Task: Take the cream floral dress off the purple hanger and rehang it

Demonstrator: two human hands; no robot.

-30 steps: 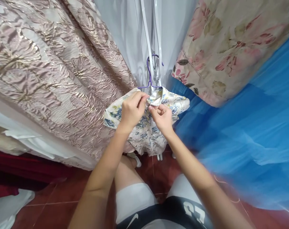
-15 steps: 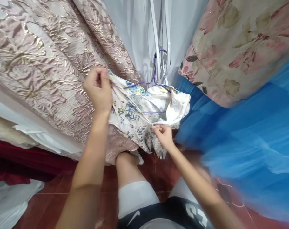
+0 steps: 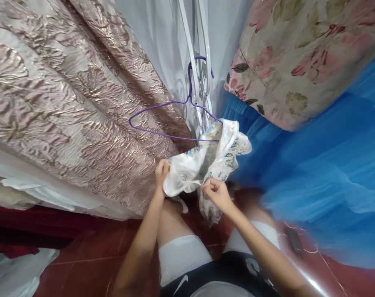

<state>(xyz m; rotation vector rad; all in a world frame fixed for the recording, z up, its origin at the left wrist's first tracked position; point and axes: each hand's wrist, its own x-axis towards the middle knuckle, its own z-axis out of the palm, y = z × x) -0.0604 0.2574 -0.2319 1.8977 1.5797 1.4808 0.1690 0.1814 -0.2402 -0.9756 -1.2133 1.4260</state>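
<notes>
A white floral garment (image 3: 223, 163) hangs from one arm of a purple wire hanger (image 3: 162, 134). The hanger's left arm is bare, and its hook is up by white rods. My left hand (image 3: 162, 171) is closed on the left edge of the garment, below the hanger's bare arm. With thumb and fingertips pinched, my right hand (image 3: 216, 192) holds the front edge of the garment's opening. Part of the garment droops below my right hand toward the floor.
Pink fabric with raised metallic flowers (image 3: 91, 95) hangs at the left. White rods (image 3: 189, 37) stand in front of white cloth. Floral fabric (image 3: 298, 62) and blue tulle (image 3: 323, 177) hang at the right. Below is a red tiled floor (image 3: 79, 264).
The garment's left side has come off the hanger's left arm. My left hand has moved down and right with it. My right hand keeps its pinch, slightly lower.
</notes>
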